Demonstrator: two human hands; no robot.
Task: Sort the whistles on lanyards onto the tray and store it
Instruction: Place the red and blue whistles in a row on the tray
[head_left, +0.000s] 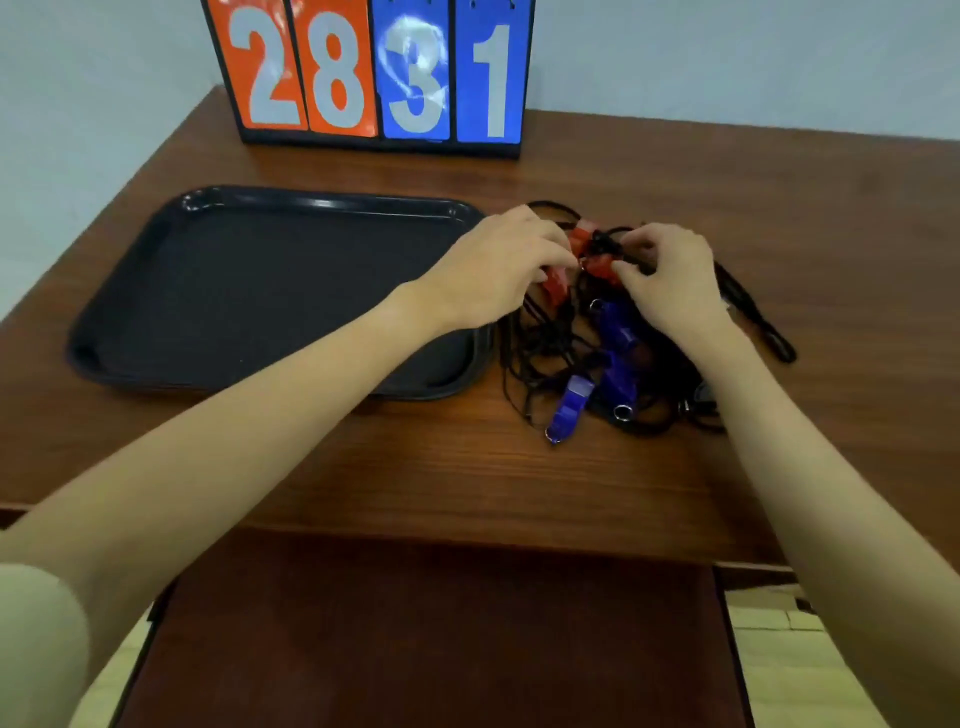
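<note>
Head view, looking down on a brown wooden table (441, 467). At left: black plastic tray (218, 291), lying flat with nothing on it, long side running left to right. Just beside the tray's right edge: tangled heap of black lanyards (540, 358) carrying whistles. Far part of the heap: red whistles (597, 262), clustered between the two hands. Near part: blue whistles (615, 332), one blue whistle (569, 408) lying at the near-left edge of the heap with its metal ring toward the table's front edge. At far right of the heap: black lanyard strap end (763, 325), stretched out on the wood away from the tangle.

Left hand (498, 265): reaching across the tray's right corner, fingers curled into the heap at the red whistles; exact grasp hidden, so cannot tell what is pinched. Right hand (670, 275): fingers bent down onto the cords and a red whistle at the top of the heap; grasp likewise not resolvable. Both forearms bare, extended from the lower corners.

At the back of the table, against a pale wall: flip scoreboard (374, 73), orange cards reading 2 and 8, blue cards reading 3 and 1.
</note>
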